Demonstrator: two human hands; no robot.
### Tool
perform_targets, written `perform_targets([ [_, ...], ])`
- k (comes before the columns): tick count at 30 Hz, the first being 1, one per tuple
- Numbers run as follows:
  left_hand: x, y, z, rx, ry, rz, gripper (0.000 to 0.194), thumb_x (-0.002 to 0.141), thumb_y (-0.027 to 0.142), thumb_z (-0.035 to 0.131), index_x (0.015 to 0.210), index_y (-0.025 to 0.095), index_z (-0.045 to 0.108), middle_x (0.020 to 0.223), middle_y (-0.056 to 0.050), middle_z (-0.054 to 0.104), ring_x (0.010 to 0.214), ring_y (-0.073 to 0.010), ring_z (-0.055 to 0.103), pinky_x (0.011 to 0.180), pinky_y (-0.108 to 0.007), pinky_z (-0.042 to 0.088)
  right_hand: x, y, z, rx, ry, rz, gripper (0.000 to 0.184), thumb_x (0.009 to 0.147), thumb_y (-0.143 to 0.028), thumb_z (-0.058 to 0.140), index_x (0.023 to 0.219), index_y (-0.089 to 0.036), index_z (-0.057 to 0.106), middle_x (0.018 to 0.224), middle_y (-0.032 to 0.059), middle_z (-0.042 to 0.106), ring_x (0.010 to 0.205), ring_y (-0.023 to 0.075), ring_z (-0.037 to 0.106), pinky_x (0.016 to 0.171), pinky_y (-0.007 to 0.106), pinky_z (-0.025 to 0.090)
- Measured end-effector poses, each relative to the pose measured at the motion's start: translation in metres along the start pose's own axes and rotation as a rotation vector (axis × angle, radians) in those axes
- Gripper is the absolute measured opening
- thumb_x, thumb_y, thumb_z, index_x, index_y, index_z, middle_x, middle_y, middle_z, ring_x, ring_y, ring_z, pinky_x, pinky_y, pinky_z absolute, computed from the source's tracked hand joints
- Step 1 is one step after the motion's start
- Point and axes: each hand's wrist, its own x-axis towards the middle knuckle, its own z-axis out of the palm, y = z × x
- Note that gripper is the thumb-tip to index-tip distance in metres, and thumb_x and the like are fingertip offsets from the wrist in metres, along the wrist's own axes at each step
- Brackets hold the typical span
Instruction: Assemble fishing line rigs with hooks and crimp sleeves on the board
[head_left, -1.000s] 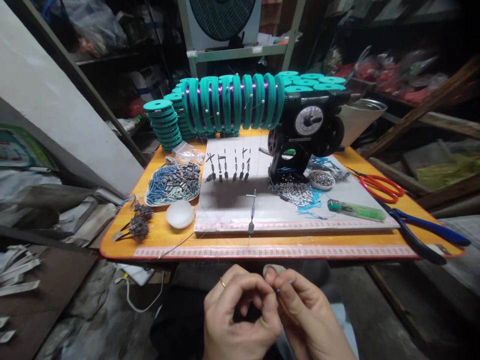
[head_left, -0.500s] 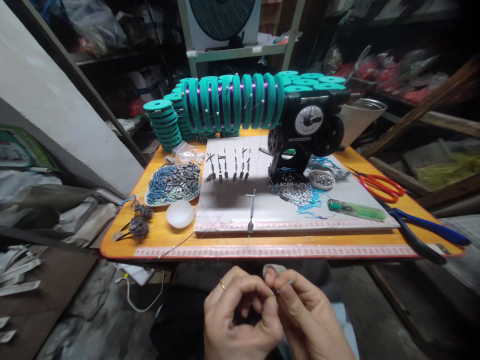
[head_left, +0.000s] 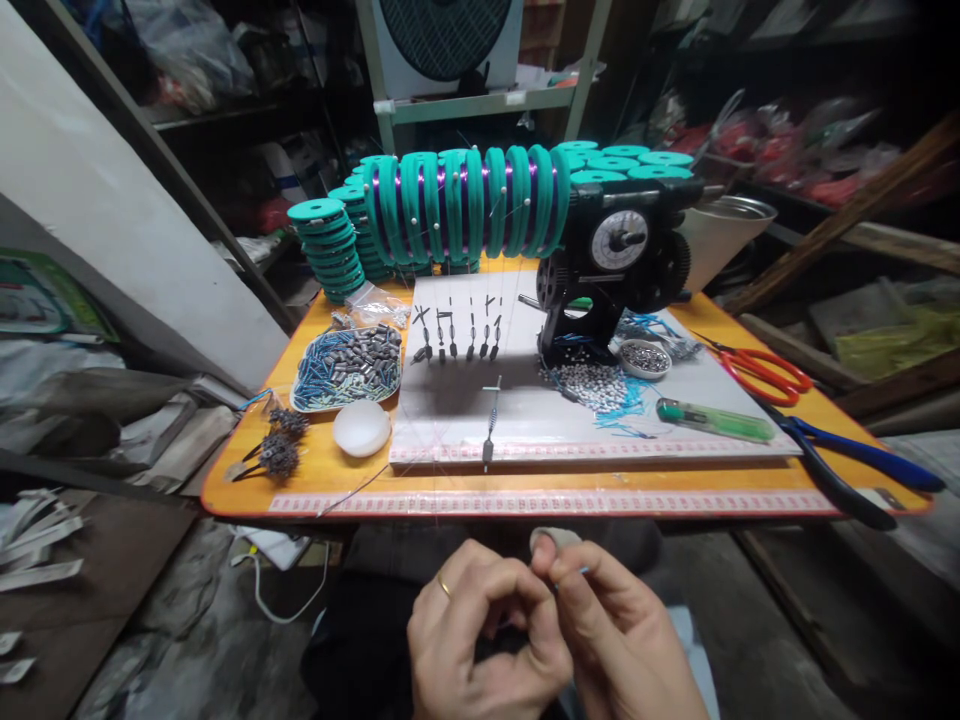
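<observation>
Dangling sinker rig (head_left: 490,430) swung left, near-upright, top leaning right, left hand (head_left: 484,630) fingertips together, right hand (head_left: 630,635) pinching a blue bit (head_left: 584,570), axis unclear.

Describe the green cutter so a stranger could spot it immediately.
On the orange table lies a white board. Near its front right corner rests the cutter, a slim stick with a green body, unlike the red scissors and blue pliers nearby.
</observation>
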Motion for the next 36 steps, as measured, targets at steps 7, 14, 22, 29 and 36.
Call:
perform_targets([
  [7,-0.006,0.0,0.004,-0.035,0.078,0.01,0.018,0.08,0.006,0.058,0.076,0.023,0.054,0.059,0.005,0.049,0.049,-0.0085,0.048,0.047,-0.018,0.042,-0.001,0.005,0.002,0.062,0.002,0.051,0.026,0.069,-0.038,0.087,0.072,-0.018,0.072,0.081,0.0041,0.068,0.074,0.0136,0.063,0.069,0.021,0.053],
  [14,-0.004,-0.003,0.002,-0.041,0.075,0.015,0.019,0.079,0.004,0.06,0.076,0.022,0.056,0.058,0.005,0.052,0.047,-0.0077,0.047,0.041,-0.016,0.037,-0.001,0.006,0.005,0.159,-0.072,0.147,0.026,0.071,-0.04,0.085,0.076,-0.018,0.072,0.081,0.0021,0.065,0.072,0.0119,0.061,0.07,0.021,0.052],
  [22,0.003,-0.006,-0.014,-0.129,-0.097,0.069,0.024,0.076,-0.002,0.065,0.087,0.019,0.063,0.066,0.003,0.06,0.054,-0.0083,0.055,0.047,-0.016,0.046,-0.001,0.004,0.005,0.132,0.001,0.117,0.026,0.068,-0.038,0.088,0.076,-0.019,0.073,0.082,0.002,0.066,0.076,0.0126,0.063,0.072,0.02,0.053],
  [29,0.008,-0.002,-0.017,-0.124,-0.142,-0.053,0.019,0.078,0.004,0.065,0.084,0.021,0.068,0.071,0.002,0.059,0.053,-0.0066,0.048,0.046,-0.016,0.04,0.001,0.002,0.004,0.073,0.08,0.048,0.029,0.06,-0.039,0.092,0.067,-0.019,0.074,0.081,0.005,0.07,0.087,0.0166,0.065,0.08,0.023,0.053],
  [36,0.006,0.0,-0.009,-0.111,-0.082,-0.115,0.015,0.077,0.007,0.058,0.072,0.021,0.058,0.067,0.005,0.053,0.049,-0.0064,0.039,0.043,-0.018,0.032,0.001,0.003,0.003,0.07,0.058,0.081,0.027,0.063,-0.038,0.091,0.07,-0.018,0.074,0.081,0.0034,0.069,0.076,0.0126,0.063,0.074,0.02,0.052],
])
